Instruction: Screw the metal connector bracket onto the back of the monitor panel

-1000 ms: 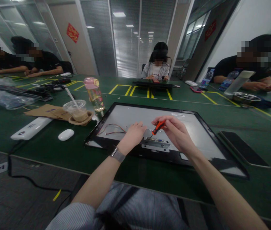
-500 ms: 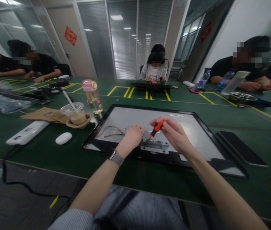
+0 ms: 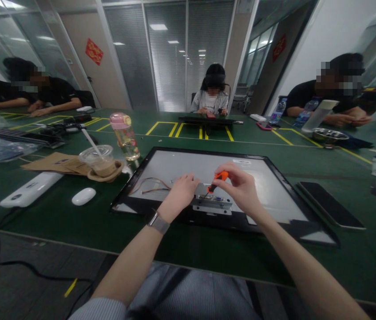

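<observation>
A monitor panel (image 3: pixel 261 178) lies face down on the green table, its grey metal back up. A small metal bracket with ports (image 3: pixel 212 203) sits near its front edge. My right hand (image 3: pixel 241 189) is closed round an orange-handled screwdriver (image 3: pixel 217 180), whose tip points down at the bracket. My left hand (image 3: pixel 181 192) rests on the panel just left of the bracket, fingers loosely curled and pressing down, a watch on the wrist. Thin coloured wires (image 3: pixel 152 184) lie on the panel to the left.
A white mouse (image 3: pixel 83 196), a white power strip (image 3: pixel 29 190), an iced drink cup (image 3: pixel 97 160) and a pink-capped bottle (image 3: pixel 124 135) stand to the left. A dark phone-like slab (image 3: pixel 330 205) lies right. Several people sit around the table; another monitor (image 3: pixel 211 120) is opposite.
The view has drifted slightly right, so everything sits further left in the picture. Both hands stay on the bracket; the screwdriver handle has tilted a little in my right hand.
</observation>
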Available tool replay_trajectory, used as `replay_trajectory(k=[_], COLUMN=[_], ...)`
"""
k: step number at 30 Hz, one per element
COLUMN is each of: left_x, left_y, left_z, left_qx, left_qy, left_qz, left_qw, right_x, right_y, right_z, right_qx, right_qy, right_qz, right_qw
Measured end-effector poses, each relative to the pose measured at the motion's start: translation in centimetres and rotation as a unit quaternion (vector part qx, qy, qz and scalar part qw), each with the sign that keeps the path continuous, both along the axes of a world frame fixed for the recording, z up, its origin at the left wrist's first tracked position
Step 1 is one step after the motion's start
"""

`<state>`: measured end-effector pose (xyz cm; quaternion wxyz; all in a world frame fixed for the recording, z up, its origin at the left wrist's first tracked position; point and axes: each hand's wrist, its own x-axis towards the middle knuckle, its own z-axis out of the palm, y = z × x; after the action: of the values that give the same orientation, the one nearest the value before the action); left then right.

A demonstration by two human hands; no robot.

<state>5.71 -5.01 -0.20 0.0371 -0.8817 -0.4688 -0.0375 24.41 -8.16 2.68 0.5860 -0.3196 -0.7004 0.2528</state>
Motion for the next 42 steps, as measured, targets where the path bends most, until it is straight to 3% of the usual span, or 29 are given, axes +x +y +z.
replay_trajectory(k=[3,7,11,22,31,38,42], left_x=[0.1,0.1,0.2,0.2,0.2,0.1,0.1], left_y=[0.1,0.2,0.1,0.1,0.2,0.3,0.4], left_z=[-0.1,-0.3,-0.1,0.0,-0.3,-0.4,-0.4], left_qx=[0.003,0.004,0.001,-0.005,0.006,0.008,0.004], left_qy=[-0.003,-0.001,0.003,0.0,0.003,-0.011,-0.005], left_qz=[0.0,0.0,0.003,0.001,0.003,0.002,0.005], left_qw=[1.0,1.0,1.0,1.0,1.0,1.0,1.0], right_x=[0.1,0.3,0.4,0.1,1.0,0.2,0.3], right_y=[0.0,0.0,0.1,-0.2,0.4,0.1,-0.1], right_z=[-0.1,-0.1,0.2,0.4,0.1,0.4,0.4], right_qx=[-0.016,-0.088,-0.115,-0.163,-0.112,0.0,-0.042], right_qy=[0.016,0.032,0.077,0.109,0.033,0.016,0.009], right_qz=[0.013,0.086,0.152,0.217,0.147,0.0,0.019], right_qw=[1.0,0.992,0.979,0.956,0.982,1.0,0.999])
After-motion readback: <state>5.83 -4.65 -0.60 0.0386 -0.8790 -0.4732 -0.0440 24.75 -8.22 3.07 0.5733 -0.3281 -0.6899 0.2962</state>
